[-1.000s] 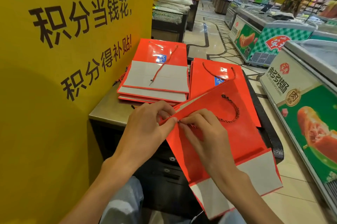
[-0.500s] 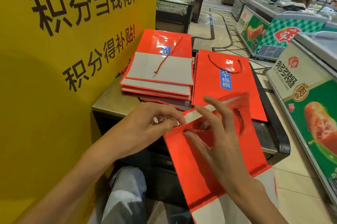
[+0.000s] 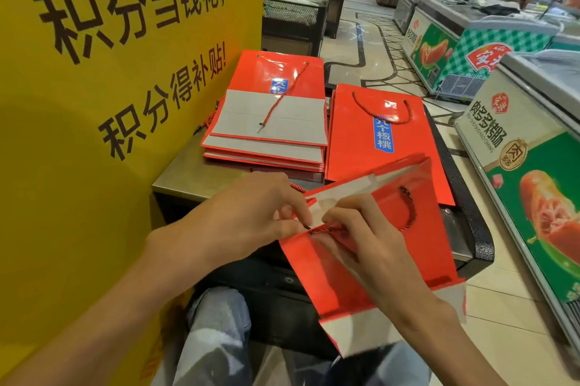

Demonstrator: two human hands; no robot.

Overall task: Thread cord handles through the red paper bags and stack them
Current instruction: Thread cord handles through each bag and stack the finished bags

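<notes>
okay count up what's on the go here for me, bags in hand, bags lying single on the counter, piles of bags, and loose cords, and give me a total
Bag in hand: 1, left hand and right hand pinch at its rim
Single bag on the counter: 1
Pile of bags: 1, number of bags in it unclear
Loose cord on the pile: 1
Total: 4

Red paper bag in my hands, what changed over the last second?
The right hand, splayed open half a second ago, has closed again on the dark red cord at the mouth of the red paper bag. The left hand kept its grip on the bag's rim. Both bag piles stayed put.
</notes>
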